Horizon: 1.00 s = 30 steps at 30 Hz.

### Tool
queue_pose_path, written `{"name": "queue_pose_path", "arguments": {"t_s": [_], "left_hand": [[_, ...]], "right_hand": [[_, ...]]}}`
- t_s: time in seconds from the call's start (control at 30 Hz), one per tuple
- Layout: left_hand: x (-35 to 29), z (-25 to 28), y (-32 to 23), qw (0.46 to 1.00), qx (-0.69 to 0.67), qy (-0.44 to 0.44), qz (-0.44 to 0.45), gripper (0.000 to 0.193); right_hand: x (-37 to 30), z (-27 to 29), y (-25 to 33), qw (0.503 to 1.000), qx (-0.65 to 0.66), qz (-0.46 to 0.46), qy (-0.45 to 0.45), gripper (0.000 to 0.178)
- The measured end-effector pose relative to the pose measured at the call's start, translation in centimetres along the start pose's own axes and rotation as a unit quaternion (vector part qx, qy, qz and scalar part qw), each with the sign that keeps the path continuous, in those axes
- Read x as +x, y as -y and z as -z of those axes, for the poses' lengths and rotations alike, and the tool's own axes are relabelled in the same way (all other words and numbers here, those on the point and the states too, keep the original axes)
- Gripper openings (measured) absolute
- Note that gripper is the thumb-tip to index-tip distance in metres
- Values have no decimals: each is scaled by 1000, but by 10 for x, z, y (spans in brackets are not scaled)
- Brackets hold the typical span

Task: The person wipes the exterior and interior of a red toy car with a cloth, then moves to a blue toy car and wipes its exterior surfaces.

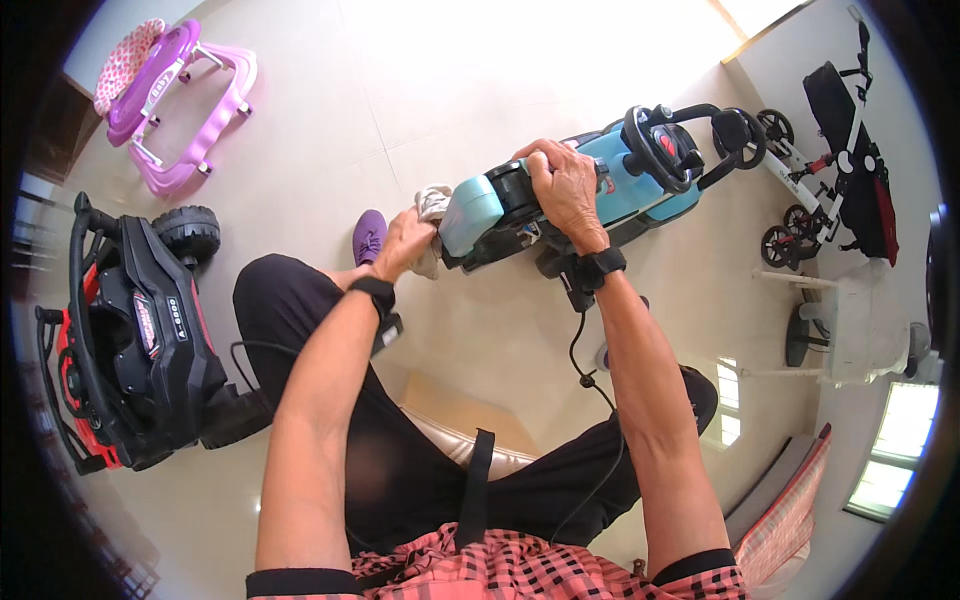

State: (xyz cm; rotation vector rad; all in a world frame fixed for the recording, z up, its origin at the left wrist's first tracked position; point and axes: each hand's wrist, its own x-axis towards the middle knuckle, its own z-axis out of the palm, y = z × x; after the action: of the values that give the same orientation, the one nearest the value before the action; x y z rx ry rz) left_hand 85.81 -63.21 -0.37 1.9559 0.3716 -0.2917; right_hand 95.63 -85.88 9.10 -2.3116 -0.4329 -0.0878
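Observation:
In front of me a light-blue and black ride-on toy car (625,195) lies across the floor, its black steering wheel (662,150) toward the right. My right hand (565,185) grips the black seat part (517,192) near the middle, its fingers curled over the far side. At the toy's left end my left hand (408,240) is closed on a crumpled pale cloth (433,203), pressed against the rounded light-blue end piece (472,213). The fingertips of this hand are partly hidden by the cloth. Both wrists wear black straps with small cabled devices.
A large black and red toy car (140,330) stands at the left, a purple baby walker (180,110) behind it. At the right are a folded black stroller (850,160) and a white plastic chair (860,320). My knees flank the glossy tiled floor (340,110).

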Motion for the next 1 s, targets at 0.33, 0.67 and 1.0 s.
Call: {"name": "queue_pose_path", "arguments": {"t_s": [0.33,0.67,1.0], "left_hand": [[-83,-82,19,951,-175,-226,116,23],[-68,-37,113,954,-250,-102,130,27],[-54,-82,70,969,-83,-153,173,28]], "right_hand": [[4,-9,9,999,-20,19,-28,30],[1,-8,3,999,-20,22,-34,29],[3,-12,-2,999,-34,16,-36,29]]}}
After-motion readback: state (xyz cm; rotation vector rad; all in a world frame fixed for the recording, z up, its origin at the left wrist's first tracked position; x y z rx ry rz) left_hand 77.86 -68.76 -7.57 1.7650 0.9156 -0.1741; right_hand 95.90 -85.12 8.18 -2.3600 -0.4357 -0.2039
